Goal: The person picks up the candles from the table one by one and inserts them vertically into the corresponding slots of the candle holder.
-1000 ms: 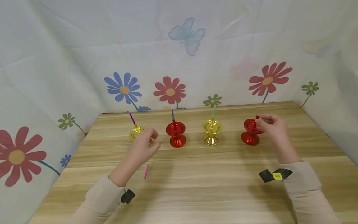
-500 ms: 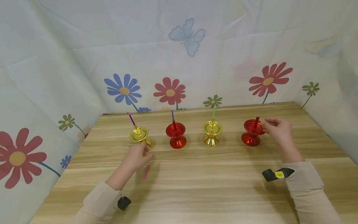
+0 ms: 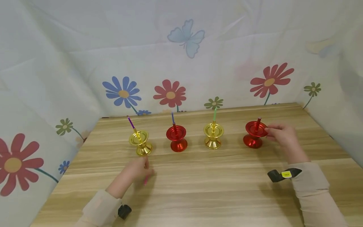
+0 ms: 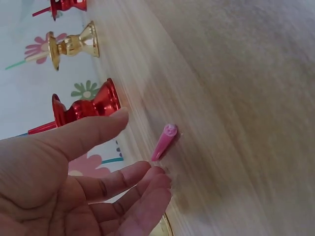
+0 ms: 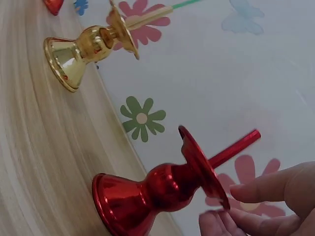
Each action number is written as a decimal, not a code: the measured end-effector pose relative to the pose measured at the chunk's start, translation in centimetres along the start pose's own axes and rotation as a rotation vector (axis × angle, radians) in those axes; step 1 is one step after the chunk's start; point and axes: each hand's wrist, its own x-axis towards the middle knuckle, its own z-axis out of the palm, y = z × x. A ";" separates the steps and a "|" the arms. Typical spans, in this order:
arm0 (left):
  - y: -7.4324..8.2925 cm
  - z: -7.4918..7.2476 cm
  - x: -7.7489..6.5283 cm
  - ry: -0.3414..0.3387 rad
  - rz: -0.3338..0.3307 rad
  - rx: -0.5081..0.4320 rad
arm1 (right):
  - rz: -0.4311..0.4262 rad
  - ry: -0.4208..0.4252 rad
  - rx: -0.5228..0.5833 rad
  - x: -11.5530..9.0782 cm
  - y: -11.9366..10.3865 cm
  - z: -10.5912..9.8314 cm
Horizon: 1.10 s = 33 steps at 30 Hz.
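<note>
My left hand [image 3: 135,170] is low over the table, fingers parted, just behind a thin pink candle [image 4: 165,142] lying on the wood. In the left wrist view the candle lies beyond the gap between thumb and fingertips, not gripped. At the right end of the row, my right hand [image 3: 283,137] pinches the dish rim of a shiny red candle holder [image 3: 253,141], thumb above and fingers beneath. Its upright tube [image 5: 236,150] bears no candle. To its left stands a gold candle holder [image 3: 213,142] with a green candle [image 3: 215,114].
Another red candle holder [image 3: 178,145] carries a blue candle [image 3: 173,117]. The leftmost gold candle holder [image 3: 144,148] has a leaning purple candle [image 3: 131,122]. All stand in a row near the back of the wooden table [image 3: 204,195], before a flower-printed cloth [image 3: 227,63].
My left hand has come down and toward me from the leftmost gold holder to the pink candle. My right hand has moved off the red holder's tube to its dish rim.
</note>
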 end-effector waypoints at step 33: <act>-0.5 0.4 0.1 -0.041 0.029 -0.061 | 0.122 -0.139 0.161 0.5 0.3 -0.8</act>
